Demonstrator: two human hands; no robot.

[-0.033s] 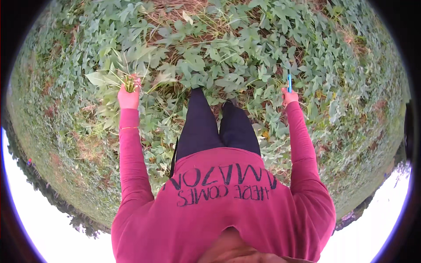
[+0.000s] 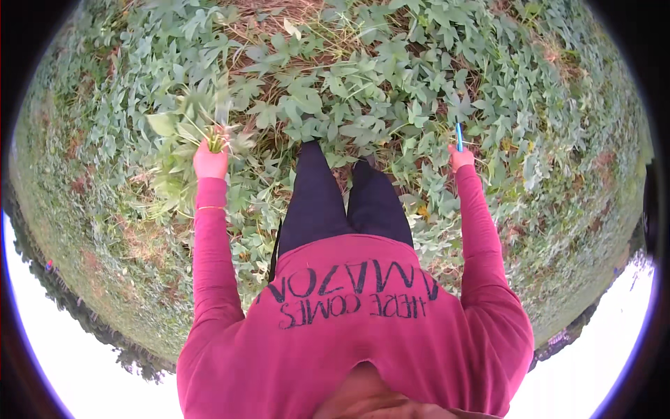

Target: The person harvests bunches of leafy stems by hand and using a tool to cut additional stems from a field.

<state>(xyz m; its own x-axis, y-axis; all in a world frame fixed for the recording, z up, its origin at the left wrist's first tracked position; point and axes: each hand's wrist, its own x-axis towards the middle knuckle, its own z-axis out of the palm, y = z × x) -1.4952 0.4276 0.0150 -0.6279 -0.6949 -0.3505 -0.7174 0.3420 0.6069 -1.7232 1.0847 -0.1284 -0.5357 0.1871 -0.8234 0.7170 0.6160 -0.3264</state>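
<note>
My left hand (image 2: 211, 162) is closed round the stems of a bunch of leafy vine cuttings (image 2: 215, 140). Pale cut stem ends stick up from the fist, while broad green leaves spread to its left and beyond it, partly smeared by motion. Over on the right, my right hand (image 2: 461, 157) grips a slim blue tool (image 2: 459, 136) that points away from me. Its far end is thin and dark; its exact kind is too small to tell. Both hands are held out above green vines (image 2: 363, 91), well apart from each other.
Dense leafy vines cover the ground all round, with dry brown straw (image 2: 286, 21) showing through at the far side. My legs in dark trousers (image 2: 317, 188) stand among the leaves. A dark tree line (image 2: 77, 307) edges the field at lower left.
My left hand has shifted slightly right and toward me, and the leaves of its bunch have swung. My right hand and the blue tool have come a little nearer.
</note>
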